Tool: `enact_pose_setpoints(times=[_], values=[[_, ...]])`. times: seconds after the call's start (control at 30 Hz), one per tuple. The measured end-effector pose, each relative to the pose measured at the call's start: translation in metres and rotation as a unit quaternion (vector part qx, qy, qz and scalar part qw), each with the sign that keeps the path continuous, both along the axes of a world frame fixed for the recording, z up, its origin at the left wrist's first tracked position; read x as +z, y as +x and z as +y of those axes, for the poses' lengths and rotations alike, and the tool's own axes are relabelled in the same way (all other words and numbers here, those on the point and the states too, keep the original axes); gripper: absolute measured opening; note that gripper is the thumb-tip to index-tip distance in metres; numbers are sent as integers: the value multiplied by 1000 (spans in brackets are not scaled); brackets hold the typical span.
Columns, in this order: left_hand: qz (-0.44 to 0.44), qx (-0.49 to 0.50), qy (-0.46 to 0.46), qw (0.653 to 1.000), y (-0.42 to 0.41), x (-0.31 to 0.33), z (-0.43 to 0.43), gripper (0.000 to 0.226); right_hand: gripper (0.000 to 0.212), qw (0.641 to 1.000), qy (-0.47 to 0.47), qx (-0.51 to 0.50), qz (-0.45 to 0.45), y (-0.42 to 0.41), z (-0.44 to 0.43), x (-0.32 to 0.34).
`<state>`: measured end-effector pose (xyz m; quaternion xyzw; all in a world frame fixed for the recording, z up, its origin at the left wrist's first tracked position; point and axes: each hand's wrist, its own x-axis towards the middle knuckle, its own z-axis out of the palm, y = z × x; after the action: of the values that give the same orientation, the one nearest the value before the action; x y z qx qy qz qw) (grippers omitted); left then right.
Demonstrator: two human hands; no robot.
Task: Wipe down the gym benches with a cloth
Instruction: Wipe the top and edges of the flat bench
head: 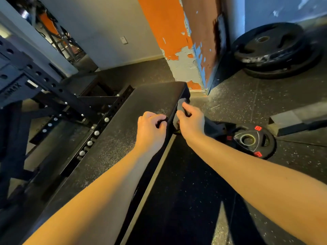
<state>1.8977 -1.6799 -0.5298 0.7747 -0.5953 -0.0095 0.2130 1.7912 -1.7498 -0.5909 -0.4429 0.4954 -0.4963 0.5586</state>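
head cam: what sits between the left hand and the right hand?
In the head view, the right edge of the bench runs between the left hand and the right hand, whose fingers pinch the grey cloth at that edge.

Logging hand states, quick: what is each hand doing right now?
Left hand: fingers curled on the bench pad; grip cannot be told.
Right hand: closed, holding the grey cloth.

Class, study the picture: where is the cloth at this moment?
In the head view, the grey cloth is gripped in the right hand against the right edge of the bench, near its far end, just right of the left hand.
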Motion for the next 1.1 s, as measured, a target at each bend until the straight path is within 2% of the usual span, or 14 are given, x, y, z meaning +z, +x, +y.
enact_pose_setpoints(times=[0.1, 0.2, 0.3, 0.4, 0.53, 0.63, 0.8, 0.9, 0.97, 1.1], values=[[-30, 9, 29, 999, 9, 14, 8, 18, 34, 1000, 10, 20, -1, 1, 28, 1], [34, 42, 67, 996, 9, 20, 33, 18, 18, 998, 14, 63, -6, 6, 64, -4], [31, 57, 71, 995, 10, 20, 48, 16, 14, 996, 45, 76, -28, 1, 70, -2], [22, 51, 47, 997, 7, 16, 58, 14, 12, 997, 44, 45, -39, -4, 41, 6], [57, 70, 20, 996, 5, 9, 64, 16, 12, 997, 57, -22, -51, -4, 2, 12], [82, 77, 12, 994, 3, 7, 65, 12, 9, 998, 47, -34, -30, 4, 9, 9], [81, 82, 4, 993, 2, 4, 68, 13, 9, 998, 33, 56, -18, 9, 75, 1], [84, 76, -5, 994, 1, 3, 70, 9, 9, 995, 36, 85, -26, 4, 85, 3], [82, 74, -7, 994, -1, 4, 71, 8, 9, 997, 27, 70, -32, 0, 66, 9], [84, 79, -17, 993, -3, 3, 73, 9, 18, 996, 57, -36, -51, 1, 5, 14]])
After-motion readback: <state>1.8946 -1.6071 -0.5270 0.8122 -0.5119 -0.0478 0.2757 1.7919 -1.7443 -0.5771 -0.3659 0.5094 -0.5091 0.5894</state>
